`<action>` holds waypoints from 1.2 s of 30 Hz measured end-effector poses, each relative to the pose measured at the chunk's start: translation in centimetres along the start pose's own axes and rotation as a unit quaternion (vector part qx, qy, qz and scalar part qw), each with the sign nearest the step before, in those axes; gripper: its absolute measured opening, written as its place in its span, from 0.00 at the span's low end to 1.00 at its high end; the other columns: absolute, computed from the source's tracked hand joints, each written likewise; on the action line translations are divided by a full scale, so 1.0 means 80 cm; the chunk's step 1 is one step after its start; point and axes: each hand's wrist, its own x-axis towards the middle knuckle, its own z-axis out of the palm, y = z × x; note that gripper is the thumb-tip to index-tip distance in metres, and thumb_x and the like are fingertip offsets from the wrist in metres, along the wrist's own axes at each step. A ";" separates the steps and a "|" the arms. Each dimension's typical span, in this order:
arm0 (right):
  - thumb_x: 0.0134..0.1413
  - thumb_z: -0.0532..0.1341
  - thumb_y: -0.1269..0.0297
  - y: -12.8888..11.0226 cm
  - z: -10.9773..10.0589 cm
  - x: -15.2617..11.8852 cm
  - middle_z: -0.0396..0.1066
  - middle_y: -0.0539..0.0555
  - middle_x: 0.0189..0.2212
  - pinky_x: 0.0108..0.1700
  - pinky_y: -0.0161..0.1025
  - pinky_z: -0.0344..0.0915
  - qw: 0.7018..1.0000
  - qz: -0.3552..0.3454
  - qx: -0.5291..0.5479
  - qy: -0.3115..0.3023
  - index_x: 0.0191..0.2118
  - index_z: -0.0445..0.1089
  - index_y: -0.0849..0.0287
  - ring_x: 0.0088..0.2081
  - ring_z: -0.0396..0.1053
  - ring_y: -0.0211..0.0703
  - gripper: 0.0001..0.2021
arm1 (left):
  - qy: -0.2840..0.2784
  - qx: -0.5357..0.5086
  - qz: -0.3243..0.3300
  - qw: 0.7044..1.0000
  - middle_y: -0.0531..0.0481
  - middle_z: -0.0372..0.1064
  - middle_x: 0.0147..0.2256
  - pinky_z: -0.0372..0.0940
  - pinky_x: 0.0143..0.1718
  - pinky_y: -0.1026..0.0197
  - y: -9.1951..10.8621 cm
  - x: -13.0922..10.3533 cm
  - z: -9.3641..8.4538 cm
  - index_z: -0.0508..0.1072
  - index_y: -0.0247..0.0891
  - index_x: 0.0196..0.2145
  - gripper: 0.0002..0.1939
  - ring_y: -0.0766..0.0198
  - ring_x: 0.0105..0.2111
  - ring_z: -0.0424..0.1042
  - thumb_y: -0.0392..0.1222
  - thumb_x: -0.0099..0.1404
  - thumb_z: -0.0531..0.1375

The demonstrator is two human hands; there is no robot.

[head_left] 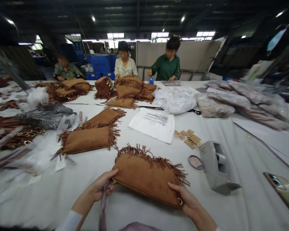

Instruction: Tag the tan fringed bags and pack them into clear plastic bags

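A brown fringed bag (144, 176) is held above the white table, its fringe along the far edge and its zipper toward me. My left hand (103, 184) grips the bag's left end, where a plastic-wrapped strap (102, 208) hangs down. At the right end, near a gold ring, my right hand (185, 199) has its thumb on top and its other fingers hidden beneath. Two similar brown bags lie to the left, the nearer one (86, 140) overlapping the farther one (104, 117).
A tape dispenser (216, 166), a small round dish (195, 162) and a phone (283, 191) are on the right. Beyond lie tan tags (191, 138), a white cloth bag (154, 125), and plastic-wrapped items (231, 93). Several people work at the far side near piled bags (130, 89).
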 end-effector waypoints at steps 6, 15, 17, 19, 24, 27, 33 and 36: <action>0.39 0.69 0.62 0.039 -0.013 -0.036 0.78 0.61 0.38 0.44 0.48 0.72 1.000 0.009 -0.027 -0.007 0.42 0.73 0.60 0.41 0.75 0.57 0.20 | -0.128 0.005 -0.045 0.991 0.47 0.75 0.32 0.69 0.25 0.65 -0.033 -0.047 -0.043 0.70 0.37 0.43 0.18 0.63 0.25 0.75 0.43 0.57 0.67; 0.37 0.71 0.60 0.018 0.008 -0.009 0.78 0.60 0.40 0.44 0.47 0.72 0.995 -0.083 -0.049 0.025 0.52 0.66 0.62 0.41 0.76 0.54 0.32 | -0.102 -0.077 -0.058 0.990 0.40 0.78 0.34 0.72 0.40 0.55 -0.052 0.003 0.000 0.73 0.29 0.41 0.22 0.49 0.38 0.78 0.41 0.51 0.70; 0.38 0.71 0.59 0.025 0.000 -0.019 0.78 0.60 0.39 0.42 0.47 0.73 0.998 -0.049 -0.042 0.018 0.51 0.66 0.62 0.40 0.76 0.56 0.32 | -0.125 -0.067 -0.075 0.987 0.40 0.78 0.36 0.71 0.43 0.53 -0.057 -0.006 -0.005 0.72 0.30 0.45 0.26 0.48 0.39 0.77 0.40 0.48 0.71; 0.39 0.70 0.59 0.036 -0.009 -0.030 0.78 0.61 0.37 0.41 0.48 0.73 0.999 0.000 -0.030 0.010 0.50 0.67 0.61 0.39 0.76 0.56 0.29 | -0.151 -0.054 -0.104 0.982 0.39 0.78 0.38 0.70 0.47 0.51 -0.064 -0.018 -0.011 0.71 0.30 0.47 0.30 0.47 0.42 0.76 0.42 0.48 0.72; 0.41 0.66 0.63 0.018 -0.003 -0.016 0.78 0.59 0.29 0.36 0.45 0.74 0.995 0.024 -0.074 0.054 0.41 0.71 0.61 0.32 0.77 0.52 0.18 | -0.097 0.014 -0.018 0.995 0.39 0.78 0.39 0.73 0.41 0.52 -0.039 -0.011 0.018 0.69 0.32 0.49 0.33 0.48 0.39 0.77 0.43 0.46 0.72; 0.41 0.65 0.68 -0.050 0.028 0.012 0.78 0.57 0.26 0.33 0.42 0.73 0.988 -0.043 -0.116 0.087 0.38 0.71 0.63 0.28 0.76 0.49 0.14 | -0.059 0.087 0.040 0.994 0.40 0.79 0.32 0.74 0.31 0.54 0.026 0.016 0.058 0.71 0.30 0.45 0.28 0.50 0.31 0.78 0.41 0.46 0.71; 0.41 0.68 0.67 -0.219 0.119 -0.062 0.79 0.53 0.33 0.36 0.37 0.73 0.956 -0.261 -0.131 0.023 0.43 0.71 0.60 0.33 0.76 0.45 0.19 | -0.105 0.084 0.271 0.953 0.45 0.78 0.37 0.73 0.40 0.57 0.196 -0.037 0.123 0.70 0.35 0.47 0.32 0.53 0.39 0.77 0.41 0.43 0.73; 0.40 0.70 0.62 -0.247 0.138 -0.156 0.78 0.51 0.39 0.43 0.41 0.73 0.866 -0.487 -0.115 -0.022 0.49 0.69 0.55 0.40 0.75 0.47 0.26 | -0.070 0.117 0.504 0.853 0.47 0.78 0.40 0.70 0.49 0.51 0.235 -0.121 0.128 0.70 0.38 0.50 0.34 0.52 0.46 0.74 0.45 0.44 0.72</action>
